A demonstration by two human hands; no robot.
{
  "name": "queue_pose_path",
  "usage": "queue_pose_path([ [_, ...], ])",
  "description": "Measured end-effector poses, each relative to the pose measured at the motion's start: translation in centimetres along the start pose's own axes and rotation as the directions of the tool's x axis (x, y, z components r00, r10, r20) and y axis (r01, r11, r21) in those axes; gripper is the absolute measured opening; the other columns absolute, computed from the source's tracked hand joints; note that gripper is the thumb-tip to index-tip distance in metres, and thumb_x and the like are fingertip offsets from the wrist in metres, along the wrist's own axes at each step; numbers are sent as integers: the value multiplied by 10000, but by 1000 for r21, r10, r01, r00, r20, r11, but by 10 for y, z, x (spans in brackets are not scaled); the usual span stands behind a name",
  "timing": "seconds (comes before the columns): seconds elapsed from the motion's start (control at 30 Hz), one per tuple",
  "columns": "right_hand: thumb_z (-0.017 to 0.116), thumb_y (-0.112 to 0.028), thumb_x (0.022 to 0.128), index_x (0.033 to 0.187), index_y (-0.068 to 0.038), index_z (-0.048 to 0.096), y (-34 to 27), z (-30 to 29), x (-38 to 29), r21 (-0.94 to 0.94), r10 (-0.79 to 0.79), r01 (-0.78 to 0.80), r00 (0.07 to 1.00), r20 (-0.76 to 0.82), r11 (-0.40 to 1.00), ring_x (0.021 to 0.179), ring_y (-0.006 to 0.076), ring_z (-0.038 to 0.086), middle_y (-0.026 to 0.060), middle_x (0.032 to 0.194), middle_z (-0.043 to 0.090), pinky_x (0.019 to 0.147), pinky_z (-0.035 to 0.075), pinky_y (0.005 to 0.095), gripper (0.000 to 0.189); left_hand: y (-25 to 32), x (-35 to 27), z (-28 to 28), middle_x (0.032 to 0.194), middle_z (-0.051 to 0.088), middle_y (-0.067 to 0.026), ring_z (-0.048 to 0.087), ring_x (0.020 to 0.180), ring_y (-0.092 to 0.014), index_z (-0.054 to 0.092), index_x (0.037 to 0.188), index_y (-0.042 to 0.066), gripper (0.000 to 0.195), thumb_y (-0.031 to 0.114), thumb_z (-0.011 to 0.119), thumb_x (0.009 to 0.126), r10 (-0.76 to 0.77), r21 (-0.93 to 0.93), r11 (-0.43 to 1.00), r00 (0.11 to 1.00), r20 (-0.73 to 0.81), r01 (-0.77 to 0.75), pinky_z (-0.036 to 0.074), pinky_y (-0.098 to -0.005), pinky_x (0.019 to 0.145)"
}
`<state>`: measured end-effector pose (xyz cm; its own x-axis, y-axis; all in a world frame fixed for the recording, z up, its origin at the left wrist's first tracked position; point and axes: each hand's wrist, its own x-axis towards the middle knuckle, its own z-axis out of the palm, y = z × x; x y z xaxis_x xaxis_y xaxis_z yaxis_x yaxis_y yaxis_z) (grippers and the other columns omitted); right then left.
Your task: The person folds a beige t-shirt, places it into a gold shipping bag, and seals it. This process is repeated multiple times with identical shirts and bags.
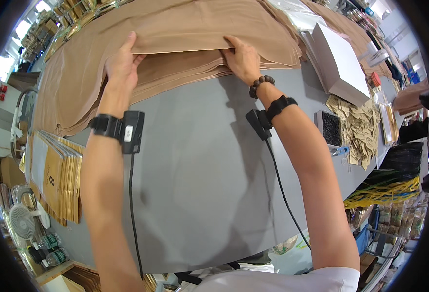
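A pile of tan fabric pieces (199,22) spreads over the far side of the grey table (192,164). My left hand (122,64) holds the near edge of the top piece, thumb above and fingers underneath. On the same edge, farther right, my right hand (244,60) grips the cloth, index finger on top; its thumb is partly hidden. Between my hands the top layer is lifted off the layers below, leaving a dark gap. Several lower layers (178,75) lie with their edges fanned towards me.
Printed packaging bags (55,175) are stacked at left. A white stack of sheets (340,65), a small box of black strings (330,128), a heap of paper tags (362,127) and blue thread snips (340,151) lie at right. Cables trail from both wrist devices.
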<state>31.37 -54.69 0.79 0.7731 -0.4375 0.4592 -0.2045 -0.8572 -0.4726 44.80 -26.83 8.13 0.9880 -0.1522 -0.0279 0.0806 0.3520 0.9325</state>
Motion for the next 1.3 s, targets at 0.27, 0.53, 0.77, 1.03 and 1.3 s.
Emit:
queue_pose_path([
  [0.27,605,-147,863,1178,-205,790,79,-72,20,-154,97,-128,977,-190,980,1005,393,725,178,1066,765,888,570,484,369,27,-36,-26,1246,709,-84,682,1102,-193,657,1280,-1,423,269,776,976,245,-80,958,929,-276,-277,561,-366,929],
  [0.53,686,-115,1007,1350,7,643,96,-197,-9,242,-112,275,842,-527,931,1148,194,675,110,1268,715,976,551,321,367,-5,-34,-45,1263,649,-72,645,1080,-233,590,1316,54,343,156,689,1004,50,-54,996,952,-302,-70,568,-417,902],
  [0.77,544,-98,1069,1410,57,598,133,-323,-54,515,113,157,884,-454,843,1252,270,654,199,1401,628,1068,547,371,378,1,-27,-104,1287,642,-115,635,1180,-284,573,1300,55,342,116,688,984,-150,-261,960,975,-167,103,549,-491,1025],
  [1.03,536,-120,1081,1386,43,619,200,-371,-97,512,297,20,795,-529,858,1222,273,671,188,1340,667,1033,559,375,356,96,-2,-227,1302,639,-128,633,1195,-297,590,1301,58,374,104,723,955,9,-198,975,902,-431,-104,521,-489,1077],
  [1.3,530,-105,1088,1316,22,666,209,-366,-154,772,624,-90,651,-432,629,1168,224,673,136,1242,716,999,551,350,295,191,-22,-388,1226,701,-107,695,1085,-257,646,1279,11,341,156,718,979,357,40,914,754,-552,-404,595,-410,914],
])
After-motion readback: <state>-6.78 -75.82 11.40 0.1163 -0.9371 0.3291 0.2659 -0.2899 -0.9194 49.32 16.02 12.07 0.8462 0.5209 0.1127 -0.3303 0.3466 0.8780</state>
